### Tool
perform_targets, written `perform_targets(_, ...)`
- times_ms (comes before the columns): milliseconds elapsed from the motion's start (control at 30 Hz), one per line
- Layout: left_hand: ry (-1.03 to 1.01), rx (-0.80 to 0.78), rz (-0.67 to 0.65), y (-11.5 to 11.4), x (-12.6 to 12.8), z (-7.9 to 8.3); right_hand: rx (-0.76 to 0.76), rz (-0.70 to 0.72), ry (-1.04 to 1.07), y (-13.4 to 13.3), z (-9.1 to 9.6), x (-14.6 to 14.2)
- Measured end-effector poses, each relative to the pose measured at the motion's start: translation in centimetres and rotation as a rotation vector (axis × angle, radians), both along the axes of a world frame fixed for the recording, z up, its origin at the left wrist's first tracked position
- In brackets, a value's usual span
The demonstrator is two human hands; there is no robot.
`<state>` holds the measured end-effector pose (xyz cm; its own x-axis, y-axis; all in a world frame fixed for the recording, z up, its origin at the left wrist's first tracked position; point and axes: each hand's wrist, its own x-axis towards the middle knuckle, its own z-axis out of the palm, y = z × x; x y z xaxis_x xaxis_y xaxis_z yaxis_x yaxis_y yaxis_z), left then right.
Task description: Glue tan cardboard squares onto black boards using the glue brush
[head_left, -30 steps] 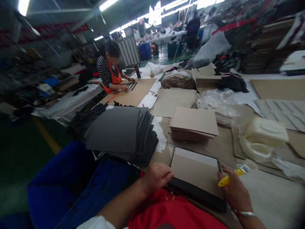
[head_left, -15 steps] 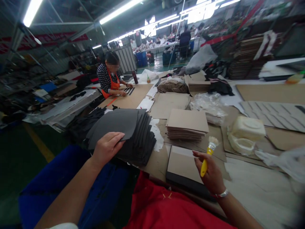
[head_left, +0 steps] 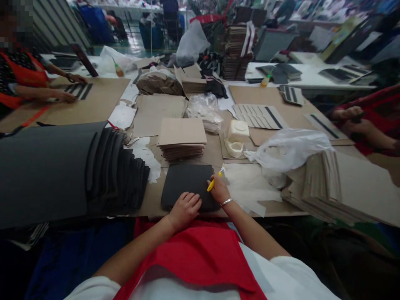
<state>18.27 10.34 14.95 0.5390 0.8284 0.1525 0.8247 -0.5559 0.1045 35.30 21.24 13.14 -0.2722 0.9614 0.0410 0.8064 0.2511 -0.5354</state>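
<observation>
A black rectangular sheet (head_left: pixel 187 179) lies on the table right in front of me, with the beige board seen there earlier out of sight. My left hand (head_left: pixel 185 209) rests on its front edge, fingers stretched over the surface. At the right edge of the sheet, my right hand (head_left: pixel 219 191) grips a yellow-handled brush (head_left: pixel 211 185), its bristle end pointing away from me and partly hidden. To the left is a tall fanned stack of black sheets (head_left: pixel 46 171). Just behind the black sheet stands a pile of beige boards (head_left: pixel 183 132).
A cream plastic container (head_left: pixel 238 131) and a clear plastic bag (head_left: pixel 292 148) sit to the right. Beyond them lean stacked grey boards (head_left: pixel 359 183). One co-worker's hands (head_left: pixel 67 96) work at the far left, another's hands (head_left: pixel 359 125) at the right.
My left hand has moved right from the black stack onto the black sheet, which now covers the beige board. The right hand has lowered the brush to the sheet's edge. The view has turned right.
</observation>
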Motion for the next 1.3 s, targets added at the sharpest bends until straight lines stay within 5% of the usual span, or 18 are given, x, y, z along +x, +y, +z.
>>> perform_targets(133, -0.001, -0.166, 0.207, -0.9, -2.2, -2.1, -0.043, 0.112, -0.140, 1.1, -2.1, 1.3)
perform_targets(400, -0.044, -0.260, 0.496, 0.0, -3.3, -2.7, -0.086, 0.176, -0.140, 4.0, -2.7, 2.5)
perform_targets(700, 0.016, -0.304, 0.477, -1.3, -3.2, -2.5, -0.118, 0.195, -0.299, 3.1, -2.1, 2.8)
perform_targets(800, 0.037, -0.229, 0.411, -1.0, -2.1, -1.9, 0.005, 0.088, -0.331, 3.3, 0.0, 3.2)
perform_targets(900, 0.031, -0.238, 0.209, -0.1, -0.4, -1.6, 0.167, 0.000, -0.094, 3.8, 3.0, 2.5)
perform_targets(967, 0.061, -0.287, 0.134, 0.4, 0.7, -1.6, 0.059, 0.001, 0.149, 3.8, 4.6, 0.8)
perform_targets(1067, 0.107, -0.333, 0.133, 0.8, 1.5, -1.8, -0.329, 0.110, 0.416, 3.1, 5.2, -3.2)
perform_targets(1167, 0.103, -0.359, 0.125, 0.8, 1.5, -2.0, -0.575, 0.284, 0.496, 2.1, 3.9, -7.0)
perform_targets(1300, 0.086, -0.361, 0.114, 1.0, 1.0, -2.2, -0.629, 0.373, 0.468, 2.8, 1.3, -9.5)
